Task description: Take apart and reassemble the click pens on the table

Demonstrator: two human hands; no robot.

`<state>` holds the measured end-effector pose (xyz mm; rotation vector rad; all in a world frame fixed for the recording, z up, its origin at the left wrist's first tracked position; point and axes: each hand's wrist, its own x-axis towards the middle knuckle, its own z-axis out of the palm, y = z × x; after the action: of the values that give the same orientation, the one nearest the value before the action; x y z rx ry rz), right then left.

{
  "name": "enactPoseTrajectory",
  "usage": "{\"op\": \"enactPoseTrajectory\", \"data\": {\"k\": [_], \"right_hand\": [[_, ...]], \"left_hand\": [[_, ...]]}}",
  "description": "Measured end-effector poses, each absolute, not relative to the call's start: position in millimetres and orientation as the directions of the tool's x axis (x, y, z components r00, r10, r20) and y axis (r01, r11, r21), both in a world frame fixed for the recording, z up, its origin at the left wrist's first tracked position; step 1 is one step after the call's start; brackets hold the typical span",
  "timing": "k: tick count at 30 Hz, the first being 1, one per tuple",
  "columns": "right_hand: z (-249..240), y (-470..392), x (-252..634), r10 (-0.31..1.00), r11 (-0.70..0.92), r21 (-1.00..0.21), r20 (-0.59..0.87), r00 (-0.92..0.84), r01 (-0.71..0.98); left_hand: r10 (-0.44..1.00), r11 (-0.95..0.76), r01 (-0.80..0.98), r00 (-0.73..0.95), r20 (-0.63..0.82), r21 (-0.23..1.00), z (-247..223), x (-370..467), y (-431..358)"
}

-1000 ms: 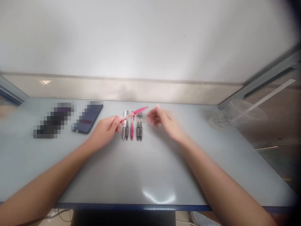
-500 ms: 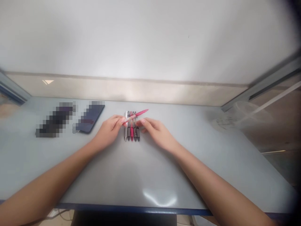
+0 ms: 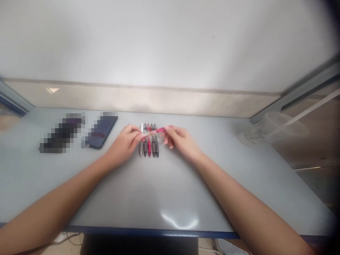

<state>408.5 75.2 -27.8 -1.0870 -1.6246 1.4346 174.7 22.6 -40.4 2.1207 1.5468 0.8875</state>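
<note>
- The left hand [image 3: 124, 143] pinches the near-left end of a pink pen [image 3: 155, 131], its fingers closed on the barrel.
- The right hand [image 3: 178, 141] takes the pen's far-right end between thumb and fingertip, so the pen is held at both ends, lying crosswise and just above the counter [image 3: 164, 187].
- Beneath it lies a row of pens [image 3: 148, 143], side by side and touching, tips pointing near; the tidy line suggests they were laid out on purpose, with the held pen kept apart from them.
- Left of the hands a dark phone [image 3: 101, 131] rests flat, and farther left a blurred dark item [image 3: 61, 133].
- At the far right edge stands a clear plastic cup [image 3: 261, 129], well apart from the pens.
</note>
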Motion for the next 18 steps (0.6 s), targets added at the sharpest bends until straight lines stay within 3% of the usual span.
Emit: {"op": "enactPoseTrajectory", "data": {"k": [6,11,18], "right_hand": [[-30,81,412,0.914,0.003,-0.99,-0.054,-0.402,0.14],[-25,84,420,0.863,0.096,-0.992,0.045,-0.503,0.076],[-17,82,426,0.87,0.163,-0.965,0.042,-0.491,0.207]], "left_hand": [[0.932,-0.361,0.705,0.242,0.271,0.61,-38,174,23],[0.959,-0.283,0.728,0.194,0.208,0.625,-31,172,22],[0.955,-0.295,0.73,0.207,0.212,0.617,-28,172,21]]}}
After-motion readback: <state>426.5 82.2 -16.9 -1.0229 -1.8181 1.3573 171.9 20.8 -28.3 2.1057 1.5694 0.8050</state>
